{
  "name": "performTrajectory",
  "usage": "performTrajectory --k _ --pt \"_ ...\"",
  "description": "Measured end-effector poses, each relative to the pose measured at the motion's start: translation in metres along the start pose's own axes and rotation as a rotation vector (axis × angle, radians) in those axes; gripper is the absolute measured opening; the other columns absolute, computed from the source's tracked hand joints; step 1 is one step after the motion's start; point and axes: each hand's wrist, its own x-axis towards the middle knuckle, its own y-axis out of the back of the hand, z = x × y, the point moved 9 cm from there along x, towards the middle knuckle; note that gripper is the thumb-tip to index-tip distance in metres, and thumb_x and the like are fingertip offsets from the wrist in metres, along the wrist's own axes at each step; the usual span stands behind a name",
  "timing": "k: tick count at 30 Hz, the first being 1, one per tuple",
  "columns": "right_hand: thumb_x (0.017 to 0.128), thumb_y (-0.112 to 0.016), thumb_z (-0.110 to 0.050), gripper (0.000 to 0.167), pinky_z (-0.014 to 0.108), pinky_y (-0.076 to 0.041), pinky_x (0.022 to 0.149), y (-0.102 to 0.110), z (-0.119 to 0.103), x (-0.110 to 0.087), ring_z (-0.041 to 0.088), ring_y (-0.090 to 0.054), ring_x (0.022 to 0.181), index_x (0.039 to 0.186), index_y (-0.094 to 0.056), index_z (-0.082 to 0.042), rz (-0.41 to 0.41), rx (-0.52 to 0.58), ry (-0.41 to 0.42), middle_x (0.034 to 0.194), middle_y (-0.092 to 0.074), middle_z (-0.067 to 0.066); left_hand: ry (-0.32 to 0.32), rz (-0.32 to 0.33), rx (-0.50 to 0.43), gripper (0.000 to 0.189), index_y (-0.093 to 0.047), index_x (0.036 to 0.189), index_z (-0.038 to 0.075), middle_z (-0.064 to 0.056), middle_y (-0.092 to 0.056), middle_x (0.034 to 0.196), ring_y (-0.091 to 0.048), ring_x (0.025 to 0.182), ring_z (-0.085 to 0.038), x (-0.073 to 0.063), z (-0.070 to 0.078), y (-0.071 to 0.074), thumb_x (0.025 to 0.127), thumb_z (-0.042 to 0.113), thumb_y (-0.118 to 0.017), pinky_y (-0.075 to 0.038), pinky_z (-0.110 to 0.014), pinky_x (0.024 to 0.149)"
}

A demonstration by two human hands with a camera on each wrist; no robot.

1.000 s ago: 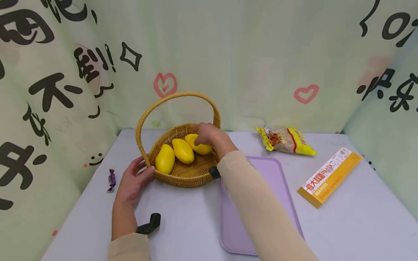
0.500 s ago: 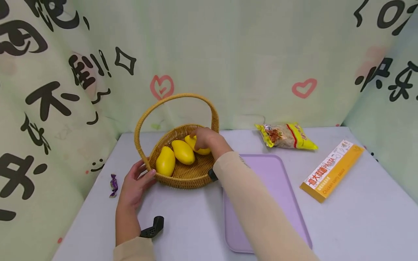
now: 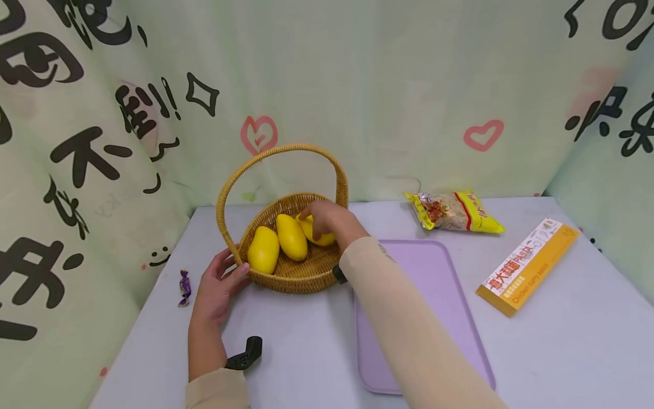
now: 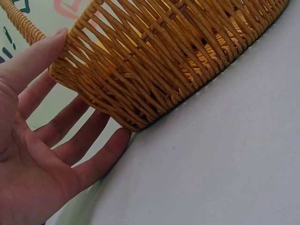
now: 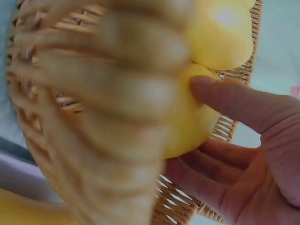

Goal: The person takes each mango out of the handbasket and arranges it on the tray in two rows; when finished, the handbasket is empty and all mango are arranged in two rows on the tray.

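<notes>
A wicker basket (image 3: 293, 284) with a tall arched handle stands on the white table, several yellow mangoes inside. My left hand (image 3: 217, 292) holds its left side: the thumb lies on the rim near the handle's foot, the fingers (image 4: 101, 154) against the outer wall. Inside the basket, my right hand (image 3: 334, 220) grips the rightmost mango (image 3: 309, 227). In the right wrist view its thumb presses one side of that mango (image 5: 192, 122) and the other fingers reach underneath. The blurred handle (image 5: 126, 93) hides part of it. Two more mangoes, the middle one (image 3: 292, 237) and the left one (image 3: 264, 250), lie beside it.
A lilac tray (image 3: 416, 272) lies right of the basket, partly under my right sleeve. Behind it is a yellow snack bag (image 3: 455, 212); farther right lies a pasta box (image 3: 528, 267). A purple-wrapped candy (image 3: 184, 288) sits left of my left hand. Printed curtains enclose the table.
My right fingers have come down further around the rightmost mango. The middle mango has turned to stand more upright in the head view. My left hand stays at the basket's side.
</notes>
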Motion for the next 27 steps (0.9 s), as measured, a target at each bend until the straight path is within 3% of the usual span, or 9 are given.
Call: performTrajectory --k 4,8,13,17,23,27 --pt "0.094 -0.069 0.000 0.064 0.040 -0.047 0.110 -0.001 0.001 -0.002 0.027 -0.039 0.147 0.151 -0.055 -0.025 0.025 -0.014 0.000 0.163 -0.041 0.009 0.004 -0.013 -0.001 0.068 -0.042 0.157 0.027 -0.004 -0.042 0.158 -0.049 0.137 -0.023 0.000 -0.001 0.000 0.098 0.024 -0.074 -0.053 -0.037 0.109" --pt "0.094 -0.065 0.004 0.063 0.034 -0.050 0.094 0.002 -0.003 -0.004 0.026 -0.044 0.139 0.150 -0.056 -0.025 0.077 -0.056 0.021 0.161 -0.045 0.007 -0.006 -0.025 0.002 0.069 -0.041 0.158 0.026 -0.005 -0.041 0.158 -0.051 0.134 -0.023 0.000 0.001 -0.001 0.098 0.024 -0.074 -0.054 -0.036 0.107" --pt "0.094 -0.062 0.006 0.065 0.029 -0.045 0.078 0.005 -0.006 -0.009 0.025 -0.048 0.126 0.151 -0.055 -0.026 0.105 -0.098 0.034 0.160 -0.047 0.007 0.006 -0.022 0.010 0.069 -0.040 0.158 0.025 -0.005 -0.041 0.158 -0.054 0.131 -0.021 0.000 0.000 0.000 0.098 0.022 -0.073 -0.055 -0.033 0.106" --pt "0.093 -0.060 0.005 0.067 0.029 -0.044 0.078 0.008 -0.007 -0.016 0.024 -0.049 0.128 0.152 -0.054 -0.027 0.121 -0.132 0.041 0.159 -0.047 0.009 0.010 -0.026 0.012 0.068 -0.039 0.159 0.024 -0.006 -0.041 0.158 -0.054 0.130 -0.020 -0.001 -0.003 -0.002 0.099 0.021 -0.072 -0.055 -0.032 0.105" --pt "0.094 -0.060 0.001 0.064 0.035 -0.050 0.097 0.017 -0.014 -0.030 0.027 -0.050 0.132 0.151 -0.055 -0.029 0.172 -0.180 0.083 0.151 -0.053 0.011 0.008 -0.027 0.024 0.068 -0.039 0.159 0.025 -0.006 -0.040 0.159 -0.053 0.132 -0.020 -0.004 -0.003 -0.001 0.100 0.021 -0.071 -0.054 -0.033 0.105" --pt "0.093 -0.063 -0.002 0.063 0.035 -0.052 0.094 0.026 -0.020 -0.039 0.026 -0.048 0.131 0.150 -0.056 -0.028 0.181 -0.142 0.128 0.150 -0.053 0.010 -0.004 -0.027 0.016 0.070 -0.039 0.159 0.026 -0.006 -0.040 0.158 -0.053 0.130 -0.019 -0.002 0.001 -0.001 0.098 0.024 -0.073 -0.055 -0.032 0.104"
